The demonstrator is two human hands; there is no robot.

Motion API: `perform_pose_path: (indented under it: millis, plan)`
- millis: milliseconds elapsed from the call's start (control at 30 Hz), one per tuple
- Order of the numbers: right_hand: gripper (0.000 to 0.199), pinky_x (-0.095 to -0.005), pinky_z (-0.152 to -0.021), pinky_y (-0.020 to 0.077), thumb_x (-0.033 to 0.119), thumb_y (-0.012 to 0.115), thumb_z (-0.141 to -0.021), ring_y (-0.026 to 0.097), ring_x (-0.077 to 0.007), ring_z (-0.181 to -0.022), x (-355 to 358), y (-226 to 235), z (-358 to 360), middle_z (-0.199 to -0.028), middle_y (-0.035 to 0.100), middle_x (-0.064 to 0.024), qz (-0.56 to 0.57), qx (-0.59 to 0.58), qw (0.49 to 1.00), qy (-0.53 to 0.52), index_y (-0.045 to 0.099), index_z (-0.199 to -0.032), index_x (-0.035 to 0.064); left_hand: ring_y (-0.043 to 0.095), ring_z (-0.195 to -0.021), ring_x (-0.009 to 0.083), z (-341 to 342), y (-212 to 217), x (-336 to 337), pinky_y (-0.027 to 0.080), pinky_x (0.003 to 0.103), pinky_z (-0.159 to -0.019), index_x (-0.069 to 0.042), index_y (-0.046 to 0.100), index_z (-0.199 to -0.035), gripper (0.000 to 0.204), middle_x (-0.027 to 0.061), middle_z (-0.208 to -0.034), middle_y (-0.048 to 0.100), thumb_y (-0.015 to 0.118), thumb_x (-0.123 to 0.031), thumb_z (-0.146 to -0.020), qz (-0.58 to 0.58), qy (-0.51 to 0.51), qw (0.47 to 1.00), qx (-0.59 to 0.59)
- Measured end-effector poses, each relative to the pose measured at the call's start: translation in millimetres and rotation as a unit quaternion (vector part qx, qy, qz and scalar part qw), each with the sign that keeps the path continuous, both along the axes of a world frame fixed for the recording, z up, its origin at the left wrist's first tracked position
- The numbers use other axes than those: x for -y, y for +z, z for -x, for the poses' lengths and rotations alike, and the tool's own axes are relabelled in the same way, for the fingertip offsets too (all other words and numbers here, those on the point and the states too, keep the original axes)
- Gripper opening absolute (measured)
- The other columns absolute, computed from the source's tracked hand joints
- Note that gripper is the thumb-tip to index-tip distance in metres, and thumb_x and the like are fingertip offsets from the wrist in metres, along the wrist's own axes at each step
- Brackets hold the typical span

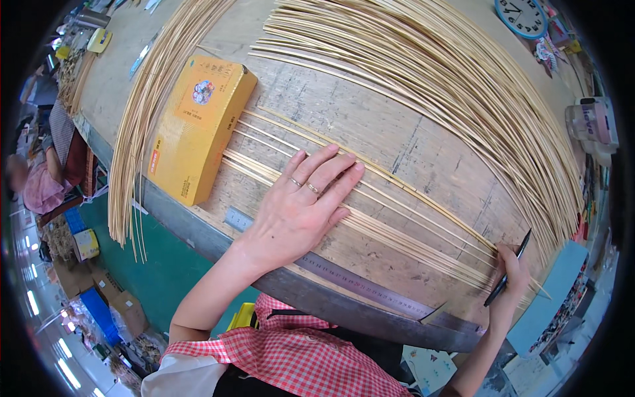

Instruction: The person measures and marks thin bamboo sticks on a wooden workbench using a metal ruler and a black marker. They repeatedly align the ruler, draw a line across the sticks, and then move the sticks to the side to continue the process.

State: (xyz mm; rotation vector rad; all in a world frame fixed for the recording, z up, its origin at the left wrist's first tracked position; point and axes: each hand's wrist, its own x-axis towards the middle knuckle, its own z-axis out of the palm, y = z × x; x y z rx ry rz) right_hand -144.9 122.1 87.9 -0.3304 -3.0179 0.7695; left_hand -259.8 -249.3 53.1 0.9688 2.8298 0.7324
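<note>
My left hand [297, 205] lies palm down with fingers stretched across several thin pale bamboo strips [410, 241] on the wooden table [423, 142]. Rings show on two of its fingers. The strips run from beside a yellow cardboard box [188, 132] on the left to my right hand [514, 274]. A slim black pen [495, 292] is held in that right hand, at the strips' right ends. Its thumb and finger touch the strip ends, though I cannot tell whether they grip them. Below the strips, along the table's front edge, lies a metal ruler [360, 286].
Large strip bundles lie at the far right [456, 86] and left of the box [142, 126]. A blue-green block [552, 298] stands at the right end, and a blue-rimmed clock [522, 16] at the far right. Another person [49, 175] is at the left.
</note>
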Motion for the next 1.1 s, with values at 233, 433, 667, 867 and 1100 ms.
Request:
perform_pose_path:
  millis: [233,433,667,867,1100]
  plan:
    - [0.031,-0.0338,-0.078,0.0482,-0.002,0.061,-0.083,0.061,-0.0276,-0.090,10,0,15,-0.100,0.063,-0.0146,-0.041,-0.019,0.998,0.044,0.069,-0.112,0.0027,0.041,-0.141,0.0339,-1,1,1,0.035,0.057,-0.114,-0.016,0.053,-0.145,0.073,0.0079,-0.148,0.046,0.078,-0.012,-0.076,0.004,0.010,1.000,0.006]
    - [0.033,-0.0355,-0.079,0.0492,-0.004,0.061,-0.083,0.061,-0.0290,-0.091,14,1,17,-0.103,0.062,-0.0152,-0.012,-0.005,0.999,0.032,0.068,-0.115,0.0030,0.040,-0.144,0.0338,0,5,-4,0.031,0.060,-0.116,-0.018,0.053,-0.146,0.073,0.0076,-0.152,0.045,0.077,-0.013,-0.077,0.038,0.020,0.998,0.041]
    - [0.034,-0.0359,-0.079,0.0499,-0.004,0.068,-0.080,0.061,-0.0318,-0.094,12,-4,17,-0.104,0.060,-0.0163,-0.086,-0.041,0.992,0.077,0.068,-0.113,0.0031,0.041,-0.144,0.0331,-2,7,-6,0.030,0.060,-0.116,-0.017,0.054,-0.145,0.072,0.0065,-0.151,0.047,0.075,-0.008,-0.077,0.054,0.030,0.997,0.038]
    - [0.033,-0.0365,-0.077,0.0511,-0.002,0.071,-0.079,0.063,-0.0314,-0.092,14,-4,17,-0.103,0.060,-0.0157,-0.106,-0.050,0.989,0.090,0.069,-0.112,0.0038,0.039,-0.144,0.0284,-2,5,-3,0.031,0.058,-0.116,-0.016,0.053,-0.146,0.069,0.0051,-0.152,0.046,0.076,-0.019,-0.081,0.079,0.016,0.997,0.012]
    - [0.036,-0.0379,-0.077,0.0515,-0.002,0.071,-0.076,0.063,-0.0319,-0.092,16,-2,17,-0.103,0.061,-0.0161,-0.106,-0.044,0.988,0.099,0.069,-0.111,0.0023,0.042,-0.143,0.0334,-2,6,-5,0.028,0.059,-0.118,-0.015,0.054,-0.144,0.070,0.0075,-0.149,0.049,0.072,-0.005,-0.077,0.066,0.026,0.997,0.021]
